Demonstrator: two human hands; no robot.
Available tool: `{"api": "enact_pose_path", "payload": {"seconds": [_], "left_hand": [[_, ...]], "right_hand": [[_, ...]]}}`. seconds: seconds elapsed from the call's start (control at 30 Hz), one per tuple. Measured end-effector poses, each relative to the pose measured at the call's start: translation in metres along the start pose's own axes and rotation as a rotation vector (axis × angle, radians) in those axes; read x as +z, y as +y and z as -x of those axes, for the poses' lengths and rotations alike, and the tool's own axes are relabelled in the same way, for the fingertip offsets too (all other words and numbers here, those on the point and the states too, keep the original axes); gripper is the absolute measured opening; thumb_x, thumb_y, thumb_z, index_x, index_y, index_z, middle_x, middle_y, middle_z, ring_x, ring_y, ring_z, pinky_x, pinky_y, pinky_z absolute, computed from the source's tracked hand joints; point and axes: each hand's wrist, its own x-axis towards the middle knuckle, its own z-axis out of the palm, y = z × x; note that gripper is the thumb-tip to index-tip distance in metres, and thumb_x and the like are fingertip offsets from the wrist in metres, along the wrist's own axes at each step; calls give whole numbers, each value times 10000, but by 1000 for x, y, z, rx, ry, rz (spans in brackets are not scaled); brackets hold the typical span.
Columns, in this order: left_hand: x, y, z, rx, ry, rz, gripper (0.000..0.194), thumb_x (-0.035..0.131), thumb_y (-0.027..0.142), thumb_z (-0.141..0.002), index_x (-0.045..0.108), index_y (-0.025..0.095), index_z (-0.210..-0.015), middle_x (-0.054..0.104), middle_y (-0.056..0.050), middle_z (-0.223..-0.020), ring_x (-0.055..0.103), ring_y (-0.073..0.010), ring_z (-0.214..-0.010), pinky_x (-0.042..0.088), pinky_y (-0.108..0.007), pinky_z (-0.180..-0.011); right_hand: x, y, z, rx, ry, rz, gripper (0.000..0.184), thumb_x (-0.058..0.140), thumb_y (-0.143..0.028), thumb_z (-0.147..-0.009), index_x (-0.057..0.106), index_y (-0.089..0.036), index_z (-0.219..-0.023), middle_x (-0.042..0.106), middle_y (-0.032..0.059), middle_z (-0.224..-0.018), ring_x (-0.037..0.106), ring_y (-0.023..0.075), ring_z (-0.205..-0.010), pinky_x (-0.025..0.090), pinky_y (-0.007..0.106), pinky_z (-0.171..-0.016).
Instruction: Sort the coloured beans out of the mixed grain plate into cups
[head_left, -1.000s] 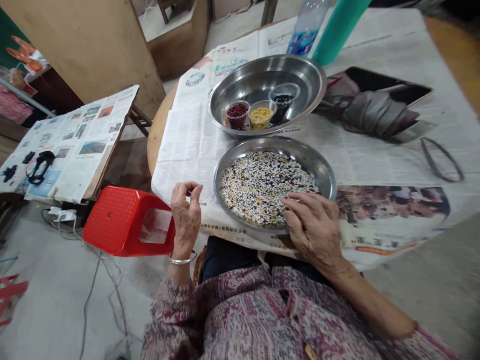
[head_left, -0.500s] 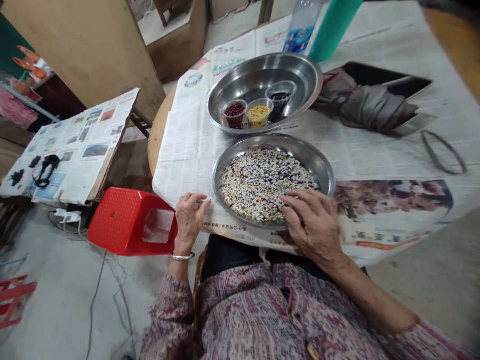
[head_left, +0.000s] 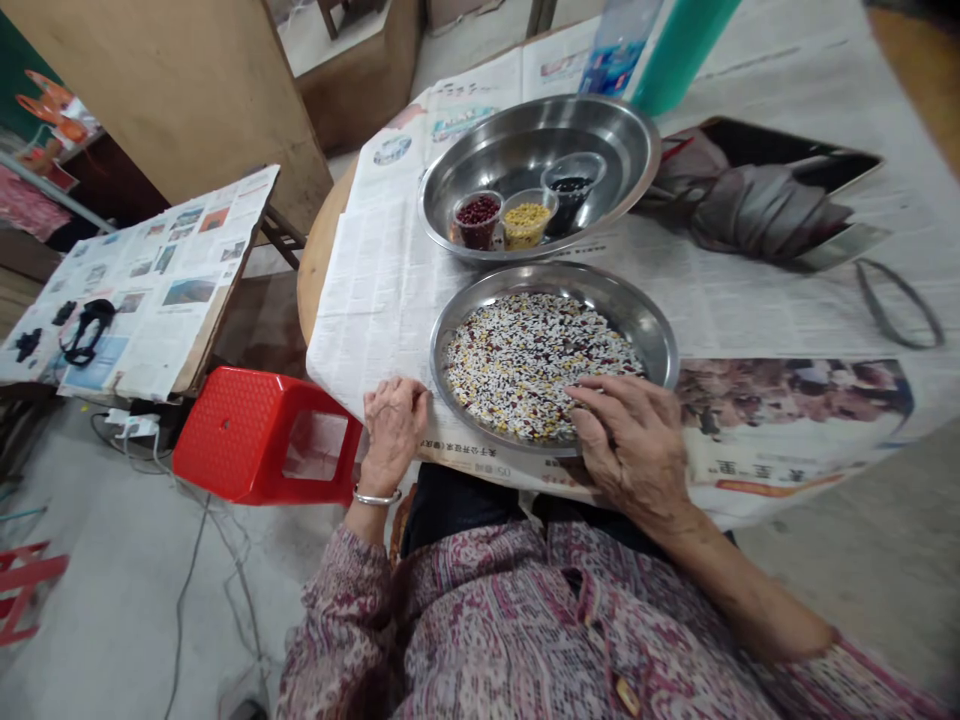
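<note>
A round steel plate point(head_left: 667, 345) holds a spread layer of white rice grains point(head_left: 525, 345) mixed with dark red, yellow and black beans. Over its near right rim lies my right hand point(head_left: 637, 440), thumb and forefinger apart, fingertips at the grains. To the left of the plate, my left hand point(head_left: 395, 425) rests at the table edge on the newspaper, fingers curled in; whatever they may hold is hidden. Behind, a larger steel basin point(head_left: 480, 130) contains clear cups of red beans point(head_left: 478, 215), yellow beans point(head_left: 525, 222) and black beans point(head_left: 571, 190).
Newspaper point(head_left: 367, 300) covers the round table. At the back stand a plastic bottle point(head_left: 615, 60) and a green cylinder point(head_left: 686, 55). A grey cloth bundle point(head_left: 765, 210) with a strap lies right of the basin. A red stool point(head_left: 240, 430) stands on the floor at left, near a second table point(head_left: 150, 280).
My left hand's thumb and fingers have drawn together. My right hand stays over the plate's near right side, its fingers little changed. The view has shifted slightly.
</note>
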Motion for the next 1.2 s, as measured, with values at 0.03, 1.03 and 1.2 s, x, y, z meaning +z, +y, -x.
{"api": "enact_pose_path", "payload": {"seconds": [0.03,1.03,1.2], "left_hand": [[0,-1,0,7,-2,2,93,641,181,-958,653,233,-882,707,-15,-946,621,-212,-1001,388,-363,-914],[-7,57,-46,468,28,178,155,677,222,-963,605,214,-825,712,7,-838,638,-168,-855,454,-324,-838],[4,39,-74,386,336,294,47,701,249,-938,686,212,-963,676,-63,-1054,601,-222,-1039,479,-394,-948]], "right_hand": [[0,0,0,-6,4,2,232,559,-259,-981,675,-238,-1181,715,98,-1178,600,287,-1162,472,482,-1025],[-2,-2,-4,-54,-8,63,247,582,-199,-971,652,-203,-1207,722,120,-1154,605,298,-1142,494,489,-1009],[-2,-6,-3,-39,-5,134,213,576,-210,-981,655,-220,-1178,741,92,-1138,629,292,-1141,400,572,-1113]]}}
